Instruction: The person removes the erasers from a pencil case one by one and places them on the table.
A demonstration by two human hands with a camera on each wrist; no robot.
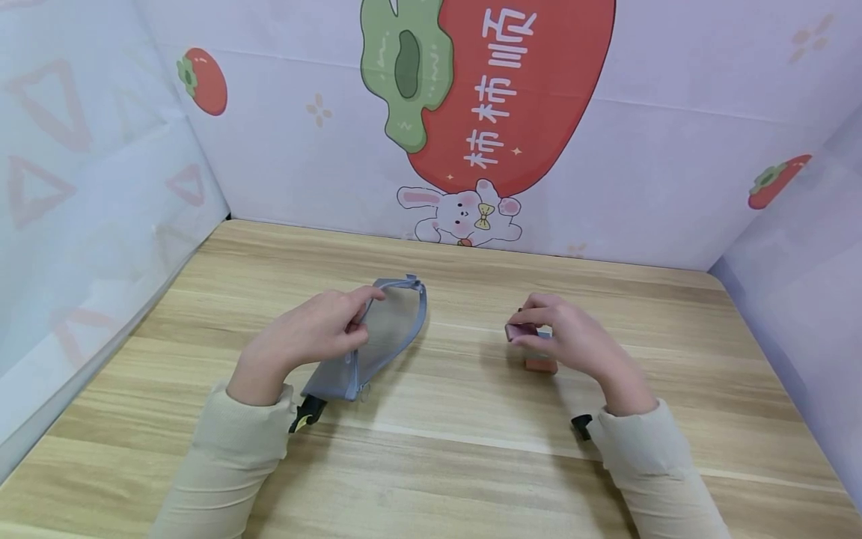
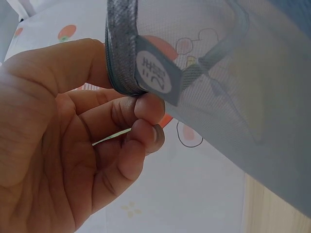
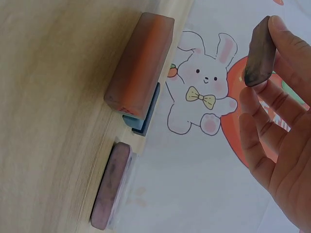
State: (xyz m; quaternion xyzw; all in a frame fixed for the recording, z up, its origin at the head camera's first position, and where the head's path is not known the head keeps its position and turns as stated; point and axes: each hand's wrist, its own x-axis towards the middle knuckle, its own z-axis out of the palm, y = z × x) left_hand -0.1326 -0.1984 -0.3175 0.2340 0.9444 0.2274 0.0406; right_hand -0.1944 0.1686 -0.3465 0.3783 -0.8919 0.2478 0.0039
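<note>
A grey-blue mesh zip pouch [image 1: 393, 326] is held with its mouth spread wide. My left hand [image 1: 313, 326] grips one zipped edge of it. In the left wrist view, a fabric tag [image 2: 158, 73] hangs from the zipper band beside the fingers. Between thumb and fingertips, my right hand [image 1: 569, 337] pinches a small mauve eraser [image 1: 518, 331], which looks dark and smudged in the right wrist view. It is raised above the table. Near that hand lie an orange-brown eraser [image 3: 141, 65], bluish blocks [image 3: 146, 114] partly hidden behind it, and another mauve eraser [image 3: 112, 187].
The wood-grain table [image 1: 444, 464] is bounded at the back by a printed cloth wall [image 1: 289, 165] with a rabbit and persimmons. Cloth walls also stand at the left and right. Dark wrist-camera parts [image 1: 310, 412] show below the sleeves.
</note>
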